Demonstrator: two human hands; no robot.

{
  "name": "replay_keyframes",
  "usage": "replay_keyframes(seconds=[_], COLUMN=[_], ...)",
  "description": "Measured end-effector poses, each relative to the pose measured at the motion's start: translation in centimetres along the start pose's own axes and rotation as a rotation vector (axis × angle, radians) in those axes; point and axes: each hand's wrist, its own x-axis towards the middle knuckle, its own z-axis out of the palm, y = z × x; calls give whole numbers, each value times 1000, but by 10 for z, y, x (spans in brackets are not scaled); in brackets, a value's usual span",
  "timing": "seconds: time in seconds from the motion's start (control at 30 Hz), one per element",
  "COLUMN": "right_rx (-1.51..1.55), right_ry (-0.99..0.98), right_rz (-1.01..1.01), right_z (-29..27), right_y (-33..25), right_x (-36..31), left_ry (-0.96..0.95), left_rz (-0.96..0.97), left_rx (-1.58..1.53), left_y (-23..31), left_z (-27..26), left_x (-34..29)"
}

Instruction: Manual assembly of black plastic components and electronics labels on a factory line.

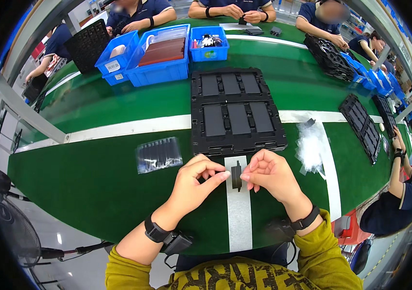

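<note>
A small narrow black plastic part [236, 177] stands lengthwise between my hands, over the white strip in front of me. The thumb and fingers of my right hand [272, 175] close on its right edge. At its left side my left hand [197, 180] has thumb and forefinger pinched together; whatever lies between those tips is too small to make out. Just beyond my hands lies a black tray [237, 99] with several flat dark grey pieces in its pockets. Left of it is a clear plastic bag [158, 154] of slim black parts.
A heap of clear film pieces [310, 147] lies right of my hands. Blue bins [159, 72] stand at the far left, a smaller blue bin [209, 44] beside them. Another black tray [361, 126] lies at the right. Several people work around the green table [104, 193].
</note>
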Motion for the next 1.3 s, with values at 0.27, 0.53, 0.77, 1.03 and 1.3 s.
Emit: replay_keyframes(seconds=[0.27,0.53,0.77,1.03,1.3], right_rx=[-40,-175,56,-645,-1021], right_ry=[-104,-72,44,537,626], right_rz=[-217,-294,-70,87,-197], right_z=[6,11,2,-111,-103], right_y=[10,13,-7,-30,-35], right_x=[-1,-6,-8,-26,-19], left_ry=[-111,-230,-41,-181,-127], left_rz=[-73,122,122,2,313], left_rx=[-298,-79,-48,145,818], left_y=[0,7,1,5,-4], left_z=[1,5,4,16,24], left_x=[-2,-4,-7,-17,-19])
